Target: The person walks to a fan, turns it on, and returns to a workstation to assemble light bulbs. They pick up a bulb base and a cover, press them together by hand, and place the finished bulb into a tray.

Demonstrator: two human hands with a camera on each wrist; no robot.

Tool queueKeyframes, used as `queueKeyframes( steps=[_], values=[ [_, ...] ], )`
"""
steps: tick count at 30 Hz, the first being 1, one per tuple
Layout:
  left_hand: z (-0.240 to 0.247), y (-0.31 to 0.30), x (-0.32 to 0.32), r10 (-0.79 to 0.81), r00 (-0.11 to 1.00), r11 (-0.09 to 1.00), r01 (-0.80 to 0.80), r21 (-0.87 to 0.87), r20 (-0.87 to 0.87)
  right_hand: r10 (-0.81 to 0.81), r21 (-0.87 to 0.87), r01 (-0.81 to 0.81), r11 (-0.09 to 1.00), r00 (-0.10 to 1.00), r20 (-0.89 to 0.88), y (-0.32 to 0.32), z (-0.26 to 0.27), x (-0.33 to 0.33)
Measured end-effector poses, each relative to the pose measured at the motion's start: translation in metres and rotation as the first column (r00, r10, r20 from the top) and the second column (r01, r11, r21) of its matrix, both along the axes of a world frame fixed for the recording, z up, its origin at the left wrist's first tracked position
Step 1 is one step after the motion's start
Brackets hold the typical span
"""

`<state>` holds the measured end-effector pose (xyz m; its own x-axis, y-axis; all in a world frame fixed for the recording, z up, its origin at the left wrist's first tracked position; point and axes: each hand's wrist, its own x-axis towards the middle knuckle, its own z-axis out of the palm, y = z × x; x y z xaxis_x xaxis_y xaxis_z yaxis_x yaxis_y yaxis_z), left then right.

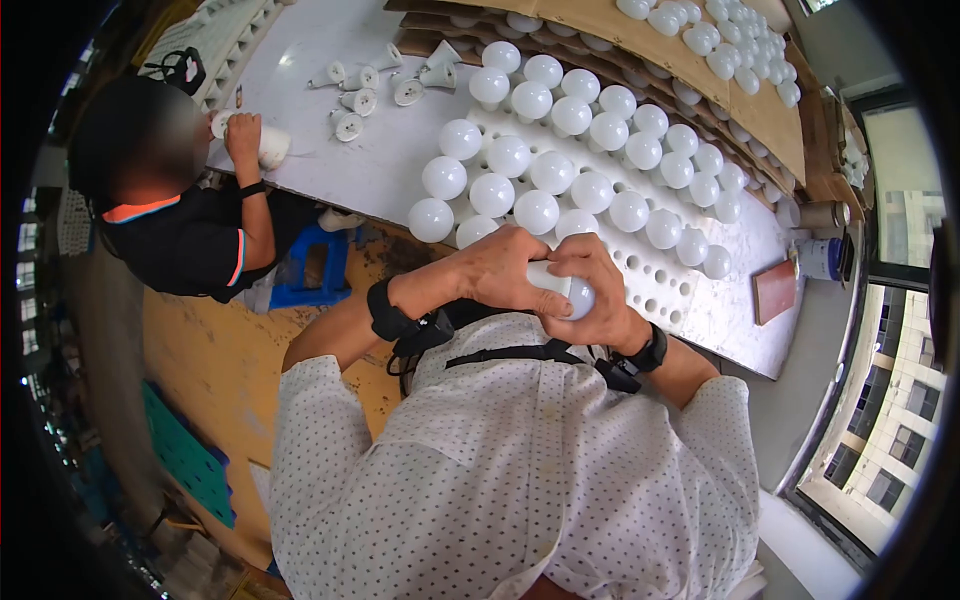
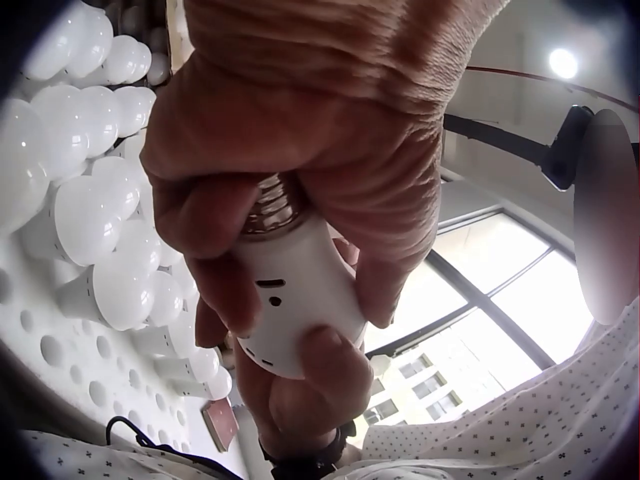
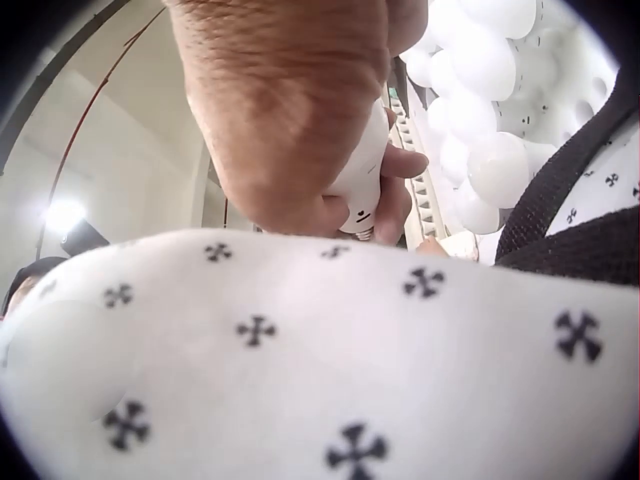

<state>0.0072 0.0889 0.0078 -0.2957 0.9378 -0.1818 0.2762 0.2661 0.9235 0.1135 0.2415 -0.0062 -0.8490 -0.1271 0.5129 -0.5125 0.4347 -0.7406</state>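
Close in front of the chest, both hands hold one white light bulb (image 1: 580, 298). My left hand (image 1: 505, 272) grips its base end, and in the left wrist view the fingers wrap around the metal screw cap (image 2: 272, 205) and white housing (image 2: 295, 290). Around the rounded end curl the fingers of my right hand (image 1: 605, 290), with its thumb pressed on the housing. The right wrist view shows part of the housing (image 3: 360, 185) past the right hand (image 3: 290, 120); the rest is hidden. Just beyond the hands, rows of bulbs (image 1: 537, 212) stand in a white holed board (image 1: 655, 290).
Stacked cardboard layers (image 1: 600, 22) with more bulbs rise at the back. Loose bulb housings (image 1: 358, 102) lie on the white table (image 1: 300, 70). At left, another person (image 1: 180, 210) handles a white piece. A red-brown box (image 1: 774, 292) and a can (image 1: 822, 258) stand right.
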Motion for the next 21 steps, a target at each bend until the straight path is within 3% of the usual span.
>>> queueKeyframes(
  steps=[5, 6, 7, 8, 10, 11, 12, 14, 16, 18, 20, 21],
  values=[
    [-0.004, 0.006, 0.000, -0.005, 1.000, 1.000, 0.006, -0.004, 0.021, 0.019, -0.026, -0.017, 1.000, 0.994, 0.106, 0.005, 0.000, 0.001],
    [-0.005, 0.008, -0.001, -0.001, 0.991, 0.990, 0.019, -0.139, 0.130, 0.003, -0.024, 0.000, 1.000, 0.994, 0.107, 0.007, -0.001, 0.004],
    [-0.005, 0.009, -0.001, 0.019, 0.971, 0.961, 0.048, -0.273, 0.237, -0.029, -0.084, 0.049, 0.995, 0.974, 0.226, 0.007, -0.003, 0.008],
    [-0.002, 0.007, -0.002, 0.009, 0.971, 0.961, 0.059, -0.272, 0.240, -0.046, -0.138, 0.098, 0.986, 0.939, 0.341, 0.007, -0.006, 0.010],
    [0.011, -0.003, -0.007, 0.060, 0.993, 0.977, -0.080, -0.197, -0.107, -0.135, -0.074, 0.164, 0.984, 0.946, 0.295, 0.030, -0.011, 0.022],
    [0.004, -0.018, -0.013, 0.209, 0.975, 0.976, -0.212, -0.043, -0.077, -0.259, -0.004, 0.272, 0.962, 0.922, 0.287, 0.044, -0.009, 0.030],
    [0.011, -0.030, -0.024, 0.301, 0.953, 0.953, -0.302, -0.015, -0.023, -0.406, 0.161, 0.376, 0.913, 0.879, 0.251, 0.058, -0.006, 0.037],
    [-0.013, -0.063, -0.054, 0.466, 0.850, 0.864, -0.497, 0.083, 0.245, -0.512, 0.388, 0.404, 0.828, 0.828, 0.230, 0.075, -0.006, 0.042],
    [-0.026, -0.084, -0.088, 0.652, 0.747, 0.745, -0.663, 0.071, 0.129, -0.532, 0.480, 0.368, 0.796, 0.803, 0.267, 0.080, -0.021, 0.041],
    [-0.055, -0.104, -0.118, 0.822, 0.569, 0.566, -0.819, 0.097, 0.014, -0.537, 0.537, 0.350, 0.768, 0.808, 0.242, 0.081, -0.042, 0.036],
    [-0.092, -0.133, -0.152, 0.915, 0.392, 0.399, -0.913, 0.077, -0.093, -0.538, 0.597, 0.356, 0.719, 0.829, 0.153, 0.078, -0.055, 0.030],
    [-0.116, -0.149, -0.167, 0.911, 0.328, 0.374, -0.912, 0.169, -0.249, -0.545, 0.619, 0.351, 0.703, 0.825, 0.151, 0.078, -0.058, 0.029]
  ],
)
